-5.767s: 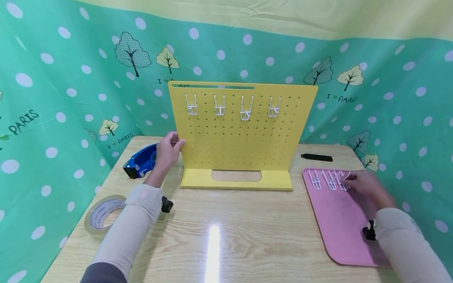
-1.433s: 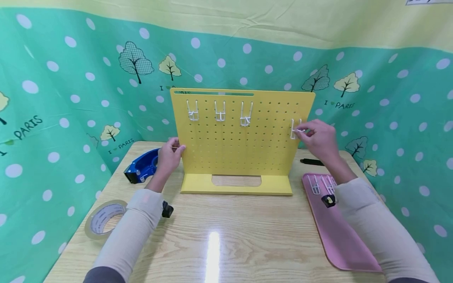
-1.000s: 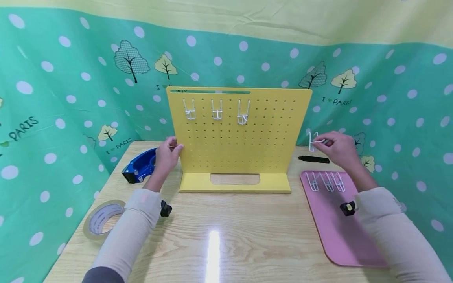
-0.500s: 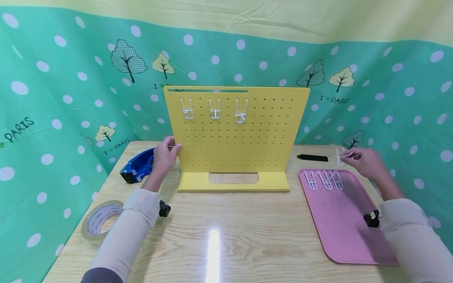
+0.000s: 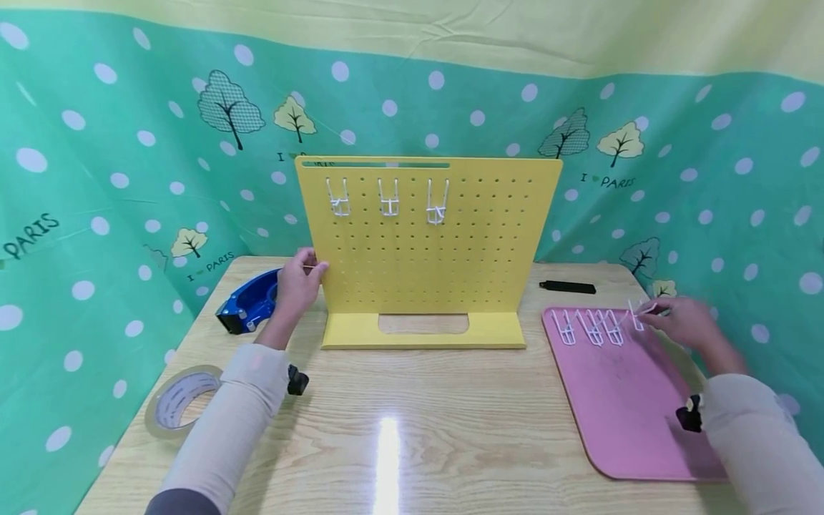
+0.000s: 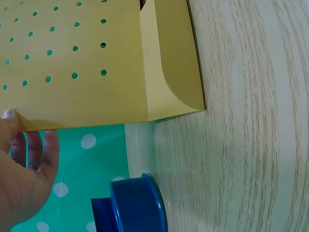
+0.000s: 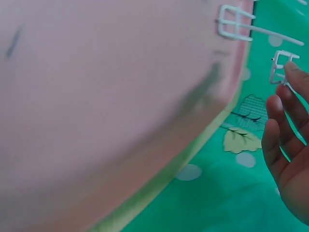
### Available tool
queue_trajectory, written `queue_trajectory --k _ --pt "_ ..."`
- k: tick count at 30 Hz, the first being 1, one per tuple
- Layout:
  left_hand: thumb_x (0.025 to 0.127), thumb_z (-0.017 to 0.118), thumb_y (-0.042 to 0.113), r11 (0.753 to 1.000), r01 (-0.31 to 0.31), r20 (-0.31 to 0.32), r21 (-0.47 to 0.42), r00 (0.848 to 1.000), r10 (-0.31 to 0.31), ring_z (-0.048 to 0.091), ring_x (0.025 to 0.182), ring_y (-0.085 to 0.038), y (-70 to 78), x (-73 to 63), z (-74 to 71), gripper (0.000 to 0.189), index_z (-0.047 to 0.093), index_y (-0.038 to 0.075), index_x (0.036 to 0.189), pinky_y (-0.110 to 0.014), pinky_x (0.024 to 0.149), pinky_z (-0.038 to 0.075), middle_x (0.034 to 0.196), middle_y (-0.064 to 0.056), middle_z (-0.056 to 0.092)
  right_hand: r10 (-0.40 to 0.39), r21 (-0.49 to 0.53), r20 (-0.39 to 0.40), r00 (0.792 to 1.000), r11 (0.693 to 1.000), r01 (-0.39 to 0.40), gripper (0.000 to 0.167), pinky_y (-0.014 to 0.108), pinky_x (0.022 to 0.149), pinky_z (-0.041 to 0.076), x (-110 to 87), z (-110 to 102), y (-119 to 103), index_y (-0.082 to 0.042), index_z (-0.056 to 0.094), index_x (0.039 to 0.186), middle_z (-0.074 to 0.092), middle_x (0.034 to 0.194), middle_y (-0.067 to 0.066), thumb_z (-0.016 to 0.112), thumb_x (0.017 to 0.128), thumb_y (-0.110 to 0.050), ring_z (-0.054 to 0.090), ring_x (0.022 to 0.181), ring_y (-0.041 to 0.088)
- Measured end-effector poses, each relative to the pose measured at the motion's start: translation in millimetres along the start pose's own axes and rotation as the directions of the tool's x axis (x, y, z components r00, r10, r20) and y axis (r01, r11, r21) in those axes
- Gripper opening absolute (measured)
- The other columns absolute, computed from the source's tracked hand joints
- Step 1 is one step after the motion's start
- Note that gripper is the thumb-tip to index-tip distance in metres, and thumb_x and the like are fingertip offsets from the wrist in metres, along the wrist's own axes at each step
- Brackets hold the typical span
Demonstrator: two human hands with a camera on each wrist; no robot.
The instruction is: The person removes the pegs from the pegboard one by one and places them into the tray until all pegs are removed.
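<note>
My left hand [image 5: 298, 282] grips the left edge of the upright yellow pegboard [image 5: 418, 282], thumb on the front and fingers behind it in the left wrist view. Several rows of small holes cover the board, and three white wire hooks [image 5: 389, 207] hang along its upper row, left of centre. Another white wire hook [image 5: 636, 320] is pinched between the thumb and fingers of my right hand [image 5: 689, 329], over the far right corner of the pink tray [image 5: 634, 422]. Beside it, three similar hooks [image 5: 567, 332] lie in a row along the tray's far rim.
A blue tape dispenser [image 5: 247, 300] stands behind my left forearm. A roll of clear tape [image 5: 169, 408] lies at the table's left, partly covered by the sleeve. A black flat bar [image 5: 567, 287] lies behind the tray. A green dotted curtain [image 5: 483, 93] closes off the back.
The fourth hook left the board in my right hand, passed the board's right edge, and came down to the right over the tray. My left hand kept its grip.
</note>
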State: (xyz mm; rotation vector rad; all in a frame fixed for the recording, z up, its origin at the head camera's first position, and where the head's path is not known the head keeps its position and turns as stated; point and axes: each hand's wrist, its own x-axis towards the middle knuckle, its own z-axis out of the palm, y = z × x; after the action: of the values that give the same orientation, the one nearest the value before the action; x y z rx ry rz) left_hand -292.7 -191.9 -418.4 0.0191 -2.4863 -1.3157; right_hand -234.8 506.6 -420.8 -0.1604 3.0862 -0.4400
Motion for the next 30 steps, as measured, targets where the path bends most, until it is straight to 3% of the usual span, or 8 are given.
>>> queue_trajectory --k 8,14,26,30 --pt "0.103 0.061 0.020 1.000 0.007 0.002 0.004 1.000 -0.007 0.067 0.095 -0.030 -0.1 -0.6 -1.3 0.025 0.063 0.004 0.122 -0.024 0.070 0.053 0.108 -0.019 0.068 0.054 0.065 0.092 0.994 0.996 -0.060 0.031 0.029 0.066 0.048 -0.7 14.0 10.3 -0.004 0.074 0.111 0.071 0.105 0.018 0.069 0.097 -0.031 0.061 0.093 0.031" --pt "0.103 0.062 0.020 1.000 0.016 0.002 -0.001 1.000 -0.016 0.066 0.094 -0.030 0.9 -1.1 -0.6 0.025 0.063 0.004 0.122 -0.029 0.073 0.055 0.107 -0.018 0.067 0.079 0.092 0.138 0.987 0.991 -0.092 0.033 0.028 0.068 0.048 1.2 21.7 12.8 -0.004 0.074 0.114 0.070 0.105 0.018 0.071 0.096 -0.031 0.060 0.095 0.031" --pt "0.104 0.060 0.020 1.000 0.006 0.005 0.004 1.000 -0.006 0.066 0.095 -0.031 -1.1 -1.2 1.5 0.025 0.062 0.003 0.122 -0.038 0.077 0.057 0.108 -0.019 0.067 0.138 0.115 0.154 0.978 0.981 -0.156 0.037 0.041 0.076 0.053 -1.3 24.5 16.3 -0.001 0.070 0.121 0.067 0.115 0.025 0.071 0.096 -0.028 0.057 0.103 0.040" --pt "0.104 0.059 0.020 1.000 0.004 0.002 0.005 1.000 -0.004 0.067 0.096 -0.032 -1.2 -0.8 1.0 0.026 0.062 0.002 0.123 -0.041 0.078 0.059 0.109 -0.020 0.067 0.134 0.116 0.140 0.981 0.982 -0.150 0.036 0.038 0.074 0.054 -1.3 23.5 16.2 0.000 0.070 0.120 0.067 0.113 0.026 0.070 0.096 -0.027 0.059 0.101 0.039"
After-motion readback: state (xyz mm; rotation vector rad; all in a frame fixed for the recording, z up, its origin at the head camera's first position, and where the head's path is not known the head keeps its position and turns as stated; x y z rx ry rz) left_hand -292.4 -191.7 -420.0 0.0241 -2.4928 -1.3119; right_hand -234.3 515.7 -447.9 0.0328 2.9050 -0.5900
